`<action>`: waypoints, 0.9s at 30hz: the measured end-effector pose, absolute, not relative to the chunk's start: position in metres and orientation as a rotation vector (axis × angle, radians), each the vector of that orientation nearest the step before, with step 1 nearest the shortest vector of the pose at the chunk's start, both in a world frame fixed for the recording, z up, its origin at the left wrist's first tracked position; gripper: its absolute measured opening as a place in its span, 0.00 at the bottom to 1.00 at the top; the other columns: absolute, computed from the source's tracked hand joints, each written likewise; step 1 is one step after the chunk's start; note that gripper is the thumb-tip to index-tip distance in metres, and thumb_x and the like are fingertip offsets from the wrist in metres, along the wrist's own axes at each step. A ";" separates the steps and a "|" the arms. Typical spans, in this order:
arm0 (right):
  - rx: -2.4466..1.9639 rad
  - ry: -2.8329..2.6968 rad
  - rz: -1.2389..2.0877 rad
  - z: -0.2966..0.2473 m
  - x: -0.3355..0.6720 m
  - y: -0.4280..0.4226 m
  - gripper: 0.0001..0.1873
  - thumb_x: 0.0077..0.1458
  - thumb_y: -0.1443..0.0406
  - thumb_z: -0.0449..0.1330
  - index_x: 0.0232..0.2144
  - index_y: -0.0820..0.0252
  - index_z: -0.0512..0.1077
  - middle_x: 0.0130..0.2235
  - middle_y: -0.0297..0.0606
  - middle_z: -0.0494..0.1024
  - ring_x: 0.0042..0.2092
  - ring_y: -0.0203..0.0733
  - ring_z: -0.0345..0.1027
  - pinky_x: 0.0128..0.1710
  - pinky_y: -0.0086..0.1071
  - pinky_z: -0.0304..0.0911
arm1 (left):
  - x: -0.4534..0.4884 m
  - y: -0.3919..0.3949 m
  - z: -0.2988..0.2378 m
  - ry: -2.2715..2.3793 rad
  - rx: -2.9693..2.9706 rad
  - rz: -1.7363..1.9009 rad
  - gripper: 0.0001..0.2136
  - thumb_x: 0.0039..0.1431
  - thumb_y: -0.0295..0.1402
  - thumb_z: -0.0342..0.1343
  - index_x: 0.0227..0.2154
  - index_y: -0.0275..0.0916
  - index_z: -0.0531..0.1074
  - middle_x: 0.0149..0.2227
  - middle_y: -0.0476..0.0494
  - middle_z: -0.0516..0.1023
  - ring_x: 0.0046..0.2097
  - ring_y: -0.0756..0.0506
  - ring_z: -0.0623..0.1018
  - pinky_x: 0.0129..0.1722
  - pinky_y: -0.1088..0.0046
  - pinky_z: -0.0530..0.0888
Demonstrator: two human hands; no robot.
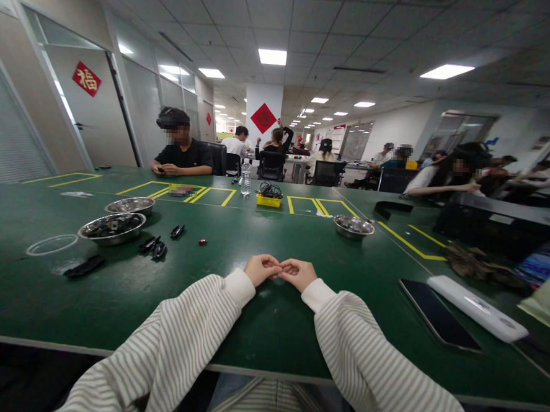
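My left hand (262,269) and my right hand (299,273) rest on the green table (231,309) in front of me, knuckles together, fingers curled and fingertips touching. Whether anything small sits between the fingers is hidden. Both arms wear striped white sleeves. To the left lie several small black parts (157,246) and a tiny dark piece (202,242), well away from both hands.
Two metal bowls (112,228) and a clear lid (51,244) stand at left, another bowl (353,226) at right. A dark phone (438,314) and a white case (477,307) lie right. A bottle (245,178) and yellow tray (268,199) stand far off. Several people sit beyond.
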State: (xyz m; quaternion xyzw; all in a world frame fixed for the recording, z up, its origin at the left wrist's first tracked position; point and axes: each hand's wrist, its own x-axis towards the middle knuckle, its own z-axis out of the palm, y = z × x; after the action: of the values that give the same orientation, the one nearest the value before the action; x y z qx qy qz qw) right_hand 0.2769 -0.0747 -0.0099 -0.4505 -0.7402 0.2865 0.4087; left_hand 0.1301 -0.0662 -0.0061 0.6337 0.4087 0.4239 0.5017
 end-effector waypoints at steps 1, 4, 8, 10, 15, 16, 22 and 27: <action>-1.142 -1.862 0.699 -0.010 0.277 -0.075 0.10 0.37 0.64 0.57 0.26 0.65 0.70 0.22 0.37 0.72 0.23 0.32 0.65 0.26 0.26 0.63 | 0.130 -0.065 -0.007 0.970 1.501 1.031 0.08 0.37 0.29 0.58 0.22 0.32 0.66 0.18 0.50 0.71 0.21 0.54 0.70 0.25 0.77 0.70; -1.165 -1.866 0.650 -0.010 0.277 -0.075 0.09 0.38 0.65 0.56 0.26 0.65 0.71 0.22 0.37 0.73 0.22 0.31 0.64 0.25 0.26 0.63 | 0.129 -0.063 -0.008 0.948 1.462 1.036 0.08 0.36 0.28 0.59 0.22 0.32 0.66 0.18 0.50 0.71 0.21 0.54 0.71 0.25 0.77 0.71; -1.178 -1.861 0.668 -0.010 0.276 -0.075 0.10 0.38 0.66 0.55 0.27 0.66 0.71 0.23 0.38 0.74 0.24 0.33 0.66 0.26 0.27 0.64 | 0.129 -0.064 -0.008 0.966 1.445 1.018 0.08 0.36 0.26 0.58 0.22 0.32 0.66 0.18 0.50 0.71 0.20 0.55 0.70 0.23 0.78 0.70; -1.167 -1.869 0.695 -0.010 0.276 -0.076 0.12 0.37 0.66 0.56 0.28 0.66 0.71 0.24 0.40 0.74 0.24 0.34 0.66 0.26 0.27 0.64 | 0.129 -0.065 -0.007 0.993 1.417 0.999 0.07 0.36 0.25 0.58 0.22 0.32 0.65 0.17 0.50 0.70 0.19 0.55 0.70 0.21 0.79 0.69; -1.129 -1.913 0.685 -0.008 0.277 -0.077 0.12 0.37 0.64 0.58 0.27 0.66 0.72 0.25 0.39 0.73 0.24 0.32 0.65 0.26 0.26 0.63 | 0.130 -0.067 -0.004 1.070 1.436 0.919 0.08 0.39 0.25 0.56 0.25 0.33 0.64 0.16 0.51 0.69 0.17 0.54 0.69 0.13 0.83 0.63; -1.126 -1.921 0.667 -0.008 0.277 -0.077 0.11 0.37 0.65 0.58 0.27 0.66 0.72 0.25 0.39 0.73 0.24 0.32 0.64 0.26 0.26 0.63 | 0.129 -0.066 -0.004 1.088 1.466 0.898 0.08 0.39 0.26 0.55 0.26 0.33 0.64 0.17 0.51 0.70 0.17 0.54 0.69 0.13 0.83 0.62; -1.126 -1.942 0.596 -0.010 0.280 -0.073 0.10 0.37 0.68 0.57 0.27 0.66 0.72 0.24 0.37 0.72 0.23 0.31 0.62 0.25 0.25 0.62 | 0.104 -0.046 0.001 1.445 1.955 0.969 0.07 0.42 0.29 0.51 0.27 0.35 0.68 0.24 0.48 0.72 0.25 0.52 0.70 0.27 0.76 0.67; -1.161 -1.956 0.617 -0.012 0.281 -0.071 0.10 0.36 0.69 0.58 0.26 0.66 0.72 0.23 0.36 0.71 0.23 0.30 0.62 0.27 0.25 0.61 | 0.055 -0.025 0.010 2.042 2.369 0.866 0.10 0.43 0.30 0.49 0.31 0.37 0.69 0.35 0.43 0.69 0.42 0.44 0.65 0.41 0.69 0.62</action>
State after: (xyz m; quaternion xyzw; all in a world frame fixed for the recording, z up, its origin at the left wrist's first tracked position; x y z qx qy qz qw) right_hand 0.2807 -0.0710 -0.0121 -0.4551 -0.7669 0.2418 0.3825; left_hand 0.0548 -0.0251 0.0096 0.7291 0.6283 0.2664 -0.0519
